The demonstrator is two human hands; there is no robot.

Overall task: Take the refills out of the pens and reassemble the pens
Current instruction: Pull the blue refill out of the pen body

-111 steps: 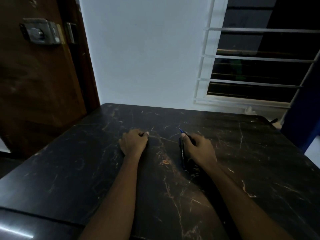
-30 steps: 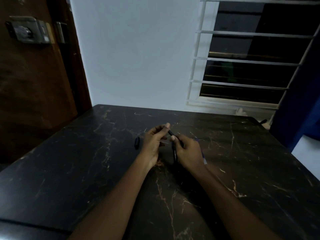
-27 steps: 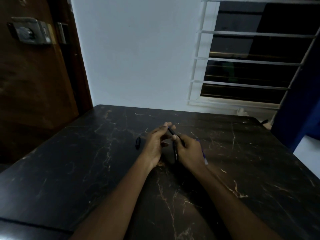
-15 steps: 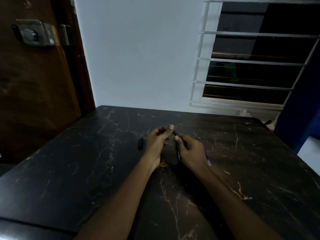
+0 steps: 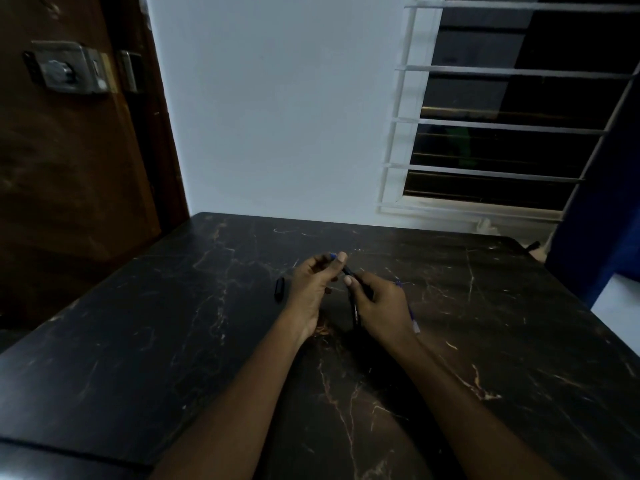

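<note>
Head view: left hand point(image 5: 311, 282) pinched on the blue tip end of the black pen point(image 5: 355, 301) — right hand point(image 5: 381, 306) wrapped round its barrel, both raised just above the dark bench point(image 5: 173, 341). Black cap point(image 5: 279, 289) lying beside the left hand; refill point(image 5: 412, 315) partly hidden behind the right.

Dim, bluish light fills the room; the pale plaster wall point(image 5: 277, 109) is the brightest area. Beyond the white-barred window point(image 5: 502, 123) all is dark. The black veined marble table point(image 5: 138, 341) shows faint sheen, soft shadows. Wide-angle distortion bends the edges; dark areas look grainy and soft.
</note>
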